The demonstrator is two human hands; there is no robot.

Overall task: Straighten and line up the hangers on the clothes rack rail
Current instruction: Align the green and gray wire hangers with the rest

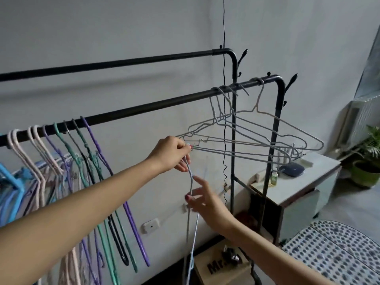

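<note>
A black clothes rack has two rails; the nearer rail (144, 106) carries the hangers. Several pink, purple, teal and black plastic hangers (82, 161) hang close together at its left end. Several grey wire hangers (257, 136) hang askew and tangled near its right end. My left hand (174, 154) pinches the left tip of the wire hangers and the top of a loose pale blue wire hanger (190, 204) that dangles straight down. My right hand (203, 202) touches that dangling hanger lower down, its fingers spread.
The rack's farther rail (123, 62) is bare. A black cord (224, 99) hangs down past the rack's right posts. A white cabinet (298, 192) with small items stands right, a potted plant (368, 161) beyond it. A cardboard box (222, 266) and patterned seat (337, 254) lie below.
</note>
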